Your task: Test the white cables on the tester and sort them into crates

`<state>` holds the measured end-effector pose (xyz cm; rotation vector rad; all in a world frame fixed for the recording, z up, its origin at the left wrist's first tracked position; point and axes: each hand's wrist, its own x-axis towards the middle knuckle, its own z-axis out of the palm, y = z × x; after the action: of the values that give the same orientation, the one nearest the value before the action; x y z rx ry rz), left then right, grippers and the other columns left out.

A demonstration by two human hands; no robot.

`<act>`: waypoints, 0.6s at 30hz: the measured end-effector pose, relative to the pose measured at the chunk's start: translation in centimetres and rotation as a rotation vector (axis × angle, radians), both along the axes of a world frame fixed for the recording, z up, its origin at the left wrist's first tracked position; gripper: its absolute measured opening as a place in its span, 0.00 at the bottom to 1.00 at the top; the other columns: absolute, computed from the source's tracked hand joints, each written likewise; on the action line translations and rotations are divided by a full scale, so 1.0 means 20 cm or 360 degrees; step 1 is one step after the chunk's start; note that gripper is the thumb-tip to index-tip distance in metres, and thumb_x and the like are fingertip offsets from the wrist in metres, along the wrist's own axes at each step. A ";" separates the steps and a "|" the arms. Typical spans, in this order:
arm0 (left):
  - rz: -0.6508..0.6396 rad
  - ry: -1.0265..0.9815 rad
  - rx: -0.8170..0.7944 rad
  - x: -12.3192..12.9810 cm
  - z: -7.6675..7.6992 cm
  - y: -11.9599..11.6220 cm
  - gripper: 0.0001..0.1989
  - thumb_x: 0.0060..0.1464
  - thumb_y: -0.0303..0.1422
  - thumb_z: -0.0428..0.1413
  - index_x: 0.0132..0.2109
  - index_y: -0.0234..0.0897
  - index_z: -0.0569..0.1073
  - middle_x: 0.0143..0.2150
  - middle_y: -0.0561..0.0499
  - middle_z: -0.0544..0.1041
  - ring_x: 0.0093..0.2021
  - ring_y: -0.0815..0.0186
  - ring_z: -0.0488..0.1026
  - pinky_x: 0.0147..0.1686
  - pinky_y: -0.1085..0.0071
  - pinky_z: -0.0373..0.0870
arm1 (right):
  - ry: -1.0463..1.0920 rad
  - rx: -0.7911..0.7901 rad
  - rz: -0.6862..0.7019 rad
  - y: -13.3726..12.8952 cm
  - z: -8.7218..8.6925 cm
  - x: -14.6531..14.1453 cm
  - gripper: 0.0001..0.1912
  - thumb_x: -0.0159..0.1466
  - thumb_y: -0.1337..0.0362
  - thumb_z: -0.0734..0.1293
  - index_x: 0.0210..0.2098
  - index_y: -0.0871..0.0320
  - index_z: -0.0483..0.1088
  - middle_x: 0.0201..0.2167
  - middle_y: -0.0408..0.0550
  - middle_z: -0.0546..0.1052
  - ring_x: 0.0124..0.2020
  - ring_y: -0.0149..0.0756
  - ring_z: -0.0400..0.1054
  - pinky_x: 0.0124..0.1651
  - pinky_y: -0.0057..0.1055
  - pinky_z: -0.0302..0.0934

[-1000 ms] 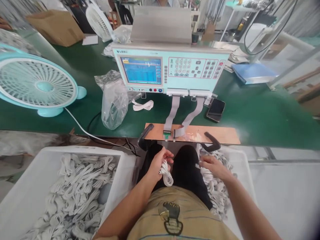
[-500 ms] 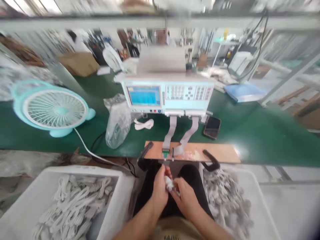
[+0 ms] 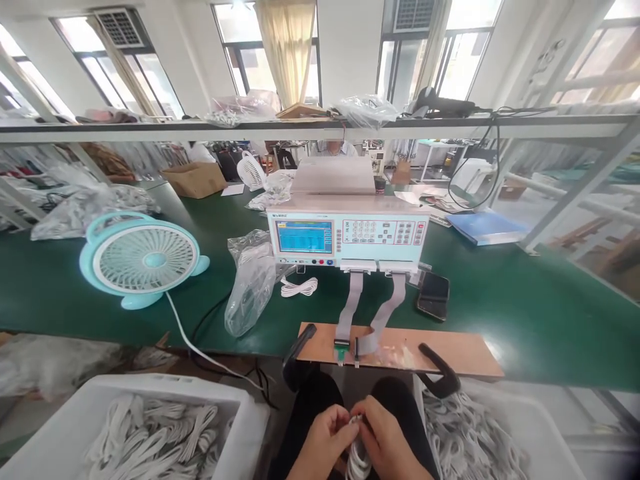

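Both hands meet low in the view, over the dark-trousered lap. A coiled white cable hangs between them. My left hand has its thumb and fingers pinched at the top of the coil. My right hand is closed round the coil's upper right side. Above them, the wooden strip on the table edge carries a small green connector board, joined by grey ribbon cables to the tester with a lit blue screen.
Bins of bundled white cables stand at the left and right. Black clamps hold the strip. On the green table are a turquoise fan, a plastic bag, a cable bundle and a phone.
The head view has tilted up, so table and hands appear lower. The fingers have come together at the top of the coil, and its loops now hang below them.
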<state>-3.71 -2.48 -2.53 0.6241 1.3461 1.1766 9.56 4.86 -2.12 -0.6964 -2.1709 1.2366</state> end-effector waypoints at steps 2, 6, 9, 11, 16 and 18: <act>-0.0101 -0.0030 -0.0079 -0.01 0.04 0.01 0.18 0.42 0.46 0.59 0.28 0.34 0.66 0.21 0.53 0.68 0.21 0.69 0.65 0.16 0.76 0.61 | 0.0039 -0.0002 0.0053 0.00 0.01 -0.01 0.07 0.61 0.65 0.58 0.35 0.53 0.67 0.29 0.45 0.69 0.29 0.34 0.65 0.32 0.28 0.58; -0.0090 0.0009 -0.0045 -0.02 0.12 0.04 0.18 0.43 0.45 0.59 0.25 0.34 0.65 0.19 0.53 0.69 0.18 0.70 0.66 0.17 0.74 0.64 | 0.0045 -0.0266 -0.0170 0.02 0.04 -0.03 0.04 0.58 0.66 0.62 0.34 0.56 0.67 0.24 0.41 0.68 0.25 0.31 0.61 0.29 0.26 0.56; -0.0057 0.0043 -0.0013 -0.03 0.13 0.06 0.17 0.44 0.44 0.58 0.26 0.33 0.67 0.19 0.54 0.69 0.18 0.70 0.66 0.19 0.74 0.66 | -0.0030 -0.0436 -0.0236 0.04 0.07 -0.04 0.07 0.58 0.63 0.63 0.24 0.57 0.63 0.20 0.39 0.65 0.23 0.29 0.57 0.26 0.25 0.52; 0.0000 0.0055 0.0023 -0.03 0.11 0.08 0.16 0.45 0.44 0.58 0.26 0.33 0.68 0.19 0.54 0.69 0.19 0.70 0.66 0.20 0.74 0.66 | -0.0018 -0.0519 -0.0251 0.07 0.08 -0.04 0.10 0.58 0.61 0.64 0.23 0.58 0.63 0.19 0.39 0.64 0.22 0.29 0.56 0.26 0.25 0.51; 0.0306 0.0037 0.0130 -0.02 0.07 0.11 0.14 0.46 0.42 0.57 0.28 0.33 0.70 0.22 0.55 0.69 0.22 0.71 0.67 0.24 0.75 0.67 | 0.0269 -0.0887 -0.0416 0.12 0.08 -0.09 0.13 0.57 0.55 0.64 0.24 0.58 0.66 0.20 0.40 0.66 0.23 0.30 0.57 0.28 0.26 0.53; 0.0388 0.0047 0.0148 -0.02 0.06 0.13 0.13 0.47 0.41 0.57 0.29 0.34 0.71 0.22 0.55 0.70 0.22 0.71 0.67 0.24 0.75 0.67 | 0.0322 -0.1025 -0.0474 0.14 0.07 -0.12 0.14 0.56 0.53 0.65 0.24 0.59 0.68 0.19 0.41 0.66 0.22 0.30 0.58 0.28 0.27 0.54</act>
<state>-4.12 0.11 -1.24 0.5558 1.4278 1.4375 7.22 7.61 -0.64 -1.0479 -1.4284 1.7575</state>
